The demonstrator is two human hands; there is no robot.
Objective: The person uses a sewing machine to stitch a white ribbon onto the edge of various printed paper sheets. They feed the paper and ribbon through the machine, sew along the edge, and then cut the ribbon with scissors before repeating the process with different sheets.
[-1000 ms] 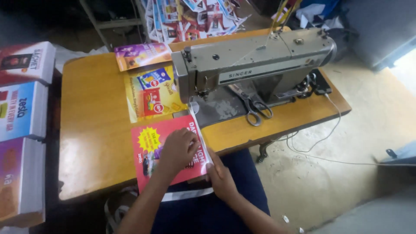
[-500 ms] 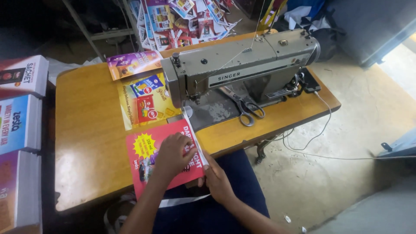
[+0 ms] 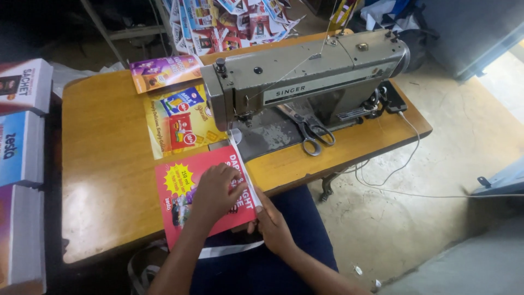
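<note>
A red printed card (image 3: 188,188) lies at the near edge of the wooden table (image 3: 101,164), with a white strip (image 3: 245,169) along its right side running up to the needle of a grey sewing machine (image 3: 305,82). My left hand (image 3: 215,191) presses flat on the middle of the red card. My right hand (image 3: 270,224) pinches the card's lower right corner and the end of the strip at the table edge. A yellow printed card (image 3: 177,123) and a purple one (image 3: 164,71) lie behind, joined in a line past the needle.
Scissors (image 3: 308,134) lie on the machine bed. Stacked boxes (image 3: 22,142) stand at the left. A heap of sewn printed cards (image 3: 229,22) hangs behind the table. Cables (image 3: 393,175) trail over the concrete floor at the right.
The view has shifted slightly; the red card and both hands stay in about the same place near the table's edge.
</note>
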